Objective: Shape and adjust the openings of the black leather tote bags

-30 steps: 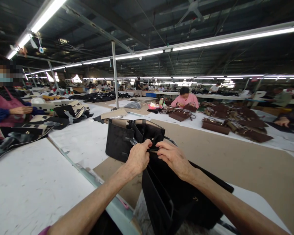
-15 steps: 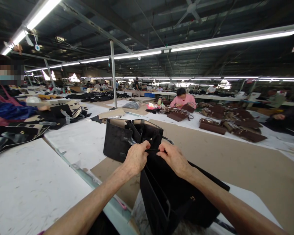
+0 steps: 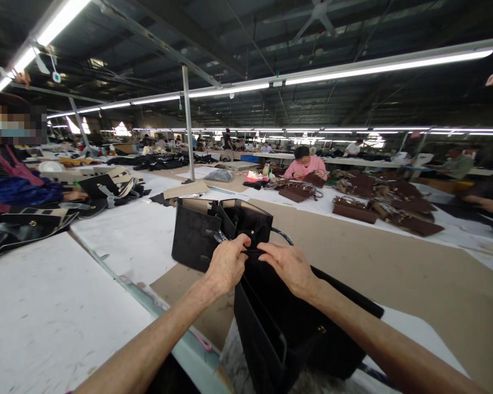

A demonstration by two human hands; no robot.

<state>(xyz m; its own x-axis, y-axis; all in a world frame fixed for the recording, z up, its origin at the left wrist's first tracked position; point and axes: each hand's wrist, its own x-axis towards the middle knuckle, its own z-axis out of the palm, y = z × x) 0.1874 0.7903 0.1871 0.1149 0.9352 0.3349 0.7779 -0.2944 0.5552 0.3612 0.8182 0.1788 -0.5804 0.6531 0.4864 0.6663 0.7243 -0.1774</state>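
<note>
A black handbag (image 3: 263, 323) lies opened out in front of me, with a small gold fitting on its inner side. Its thin dark edge passes between my two hands, which sit close together. My left hand (image 3: 228, 262) pinches that edge with thumb and forefinger. Just to the right, my right hand (image 3: 290, 268) has its thumb and fingers closed on the same edge, the forefinger fairly straight. Behind them stands another boxy black bag section (image 3: 195, 235) with open compartments and a gold stud. Whether the two parts are joined is hidden by my hands.
Brown board (image 3: 414, 273) and white sheeting (image 3: 36, 306) cover the table. Black bag pieces (image 3: 102, 189) lie by a co-worker at left. Brown bags (image 3: 402, 200) are heaped at right, near a person in pink (image 3: 308, 164). A metal post (image 3: 188, 126) rises from the table.
My right hand has slid slightly left towards my left hand, its forefinger now straighter. My left hand keeps its pinch. The co-worker's hand at right has moved.
</note>
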